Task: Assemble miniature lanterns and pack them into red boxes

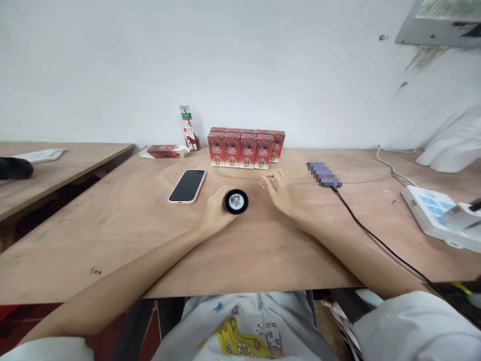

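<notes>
Left hand [217, 204] is curled around a black cylinder [236, 202], right hand [281, 193] kinda pinching some clear piece [263, 185], red Christmas boxes [244, 149] behind.

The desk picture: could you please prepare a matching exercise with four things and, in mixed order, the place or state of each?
Things:
1. black round object
2. red boxes
3. phone with pale case
4. white power strip

Places or states:
A. standing side by side in rows
B. far right of the picture
C. held in the left hand
D. lying flat, dark screen up

Pairs: 1-C, 2-A, 3-D, 4-B
</notes>
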`<state>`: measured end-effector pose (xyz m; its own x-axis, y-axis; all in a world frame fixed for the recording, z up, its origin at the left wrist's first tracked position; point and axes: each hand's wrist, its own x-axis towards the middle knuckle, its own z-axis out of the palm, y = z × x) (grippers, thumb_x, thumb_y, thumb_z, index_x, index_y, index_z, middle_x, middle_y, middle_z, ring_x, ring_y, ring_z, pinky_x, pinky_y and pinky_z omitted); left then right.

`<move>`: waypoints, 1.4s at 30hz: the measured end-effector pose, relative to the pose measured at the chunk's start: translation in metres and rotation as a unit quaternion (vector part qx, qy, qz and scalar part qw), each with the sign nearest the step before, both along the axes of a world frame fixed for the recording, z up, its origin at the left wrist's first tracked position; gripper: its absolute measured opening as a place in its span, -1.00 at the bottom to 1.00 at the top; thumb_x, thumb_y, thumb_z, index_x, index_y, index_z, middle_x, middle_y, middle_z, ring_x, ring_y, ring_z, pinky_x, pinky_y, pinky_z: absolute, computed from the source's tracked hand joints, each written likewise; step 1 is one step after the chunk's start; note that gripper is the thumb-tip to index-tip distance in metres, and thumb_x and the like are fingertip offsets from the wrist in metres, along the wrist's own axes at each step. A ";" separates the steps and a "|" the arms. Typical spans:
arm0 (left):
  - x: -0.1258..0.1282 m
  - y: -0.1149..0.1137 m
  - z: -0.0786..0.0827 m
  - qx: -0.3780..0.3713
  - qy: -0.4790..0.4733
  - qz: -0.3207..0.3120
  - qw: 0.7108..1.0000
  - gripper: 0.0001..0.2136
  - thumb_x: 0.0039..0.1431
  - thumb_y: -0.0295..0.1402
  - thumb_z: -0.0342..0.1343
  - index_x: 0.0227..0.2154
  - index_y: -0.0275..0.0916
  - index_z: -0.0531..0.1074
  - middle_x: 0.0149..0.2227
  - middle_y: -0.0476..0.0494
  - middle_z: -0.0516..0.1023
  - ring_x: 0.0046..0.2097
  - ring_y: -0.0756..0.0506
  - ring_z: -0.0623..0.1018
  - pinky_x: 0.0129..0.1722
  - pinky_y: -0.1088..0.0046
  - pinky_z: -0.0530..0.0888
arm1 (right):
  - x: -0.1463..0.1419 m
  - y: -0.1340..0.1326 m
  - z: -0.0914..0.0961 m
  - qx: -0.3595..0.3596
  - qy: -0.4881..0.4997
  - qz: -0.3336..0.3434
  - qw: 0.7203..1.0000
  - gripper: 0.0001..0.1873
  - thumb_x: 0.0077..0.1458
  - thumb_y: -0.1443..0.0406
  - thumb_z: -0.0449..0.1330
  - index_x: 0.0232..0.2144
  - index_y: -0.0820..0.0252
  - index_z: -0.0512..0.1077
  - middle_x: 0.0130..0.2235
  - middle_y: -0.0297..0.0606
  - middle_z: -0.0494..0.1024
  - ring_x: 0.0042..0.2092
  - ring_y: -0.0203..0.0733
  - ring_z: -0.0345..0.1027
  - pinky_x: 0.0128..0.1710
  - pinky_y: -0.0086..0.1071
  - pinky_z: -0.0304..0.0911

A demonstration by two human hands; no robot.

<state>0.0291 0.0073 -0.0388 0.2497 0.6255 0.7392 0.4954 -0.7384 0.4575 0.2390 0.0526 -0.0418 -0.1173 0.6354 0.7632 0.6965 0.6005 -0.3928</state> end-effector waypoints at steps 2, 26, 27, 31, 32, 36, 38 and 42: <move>-0.001 0.001 0.001 -0.003 -0.007 0.006 1.000 -0.80 -0.02 -0.38 0.21 -0.29 -0.23 0.37 -0.29 -0.08 0.51 -0.24 -0.10 0.52 -0.25 0.38 0.46 | 0.019 0.018 -0.002 -0.078 -0.106 -0.048 0.990 -0.67 0.26 0.21 -0.03 -0.34 0.20 0.49 -0.27 -0.13 0.50 -0.15 -0.06 0.27 -0.08 -0.17 0.16; -0.002 0.001 0.000 0.007 0.025 -0.024 0.999 -0.80 0.00 -0.40 0.17 -0.26 -0.22 0.36 -0.26 -0.11 0.51 -0.21 -0.12 0.52 -0.22 0.35 0.46 | 0.017 0.033 -0.005 -0.191 -0.159 0.018 0.968 -0.90 0.07 0.28 0.22 -0.46 0.17 0.50 -0.35 -0.29 0.58 -0.21 -0.13 0.32 -0.12 -0.25 0.16; -0.002 0.001 0.001 0.006 0.023 -0.023 0.999 -0.80 0.00 -0.40 0.17 -0.27 -0.22 0.36 -0.26 -0.11 0.51 -0.21 -0.12 0.52 -0.22 0.35 0.46 | 0.015 0.030 -0.004 -0.164 -0.119 0.030 0.979 -0.88 0.08 0.28 0.21 -0.46 0.18 0.49 -0.35 -0.28 0.57 -0.21 -0.15 0.33 -0.13 -0.25 0.18; -0.001 0.000 0.001 0.001 0.016 -0.015 1.000 -0.82 0.01 -0.41 0.17 -0.28 -0.22 0.36 -0.27 -0.09 0.51 -0.22 -0.11 0.52 -0.23 0.37 0.46 | -0.002 -0.001 0.011 -0.012 0.069 0.071 0.995 -0.87 0.13 0.25 0.19 -0.42 0.17 0.46 -0.35 -0.28 0.51 -0.26 -0.22 0.32 -0.21 -0.31 0.25; -0.001 0.000 0.000 0.000 0.017 -0.015 1.000 -0.82 0.01 -0.40 0.17 -0.28 -0.22 0.36 -0.27 -0.09 0.51 -0.22 -0.11 0.52 -0.23 0.37 0.46 | -0.008 -0.012 0.017 0.015 0.095 0.085 0.992 -0.88 0.13 0.25 0.19 -0.41 0.15 0.45 -0.36 -0.29 0.51 -0.27 -0.23 0.33 -0.21 -0.32 0.26; 0.000 0.002 -0.002 0.001 0.017 -0.008 1.000 -0.82 0.03 -0.39 0.18 -0.27 -0.22 0.37 -0.29 -0.08 0.50 -0.24 -0.10 0.51 -0.25 0.38 0.44 | -0.027 -0.047 0.031 0.050 0.060 0.139 0.987 -0.88 0.15 0.25 0.18 -0.41 0.13 0.46 -0.37 -0.30 0.53 -0.26 -0.23 0.37 -0.18 -0.28 0.26; 0.000 0.003 -0.003 0.004 0.014 -0.003 1.000 -0.83 0.04 -0.39 0.17 -0.28 -0.22 0.38 -0.30 -0.07 0.50 -0.25 -0.08 0.50 -0.27 0.40 0.44 | -0.032 -0.054 0.030 0.068 0.022 0.134 0.988 -0.86 0.16 0.24 0.17 -0.40 0.12 0.48 -0.38 -0.29 0.52 -0.27 -0.22 0.35 -0.18 -0.26 0.25; 0.002 0.003 -0.004 0.009 0.011 -0.008 1.000 -0.85 0.08 -0.39 0.16 -0.27 -0.22 0.37 -0.30 -0.05 0.49 -0.25 -0.06 0.49 -0.26 0.42 0.43 | -0.035 -0.053 0.023 0.103 -0.021 0.119 0.987 -0.82 0.20 0.24 0.13 -0.38 0.12 0.49 -0.37 -0.27 0.50 -0.27 -0.22 0.32 -0.19 -0.27 0.23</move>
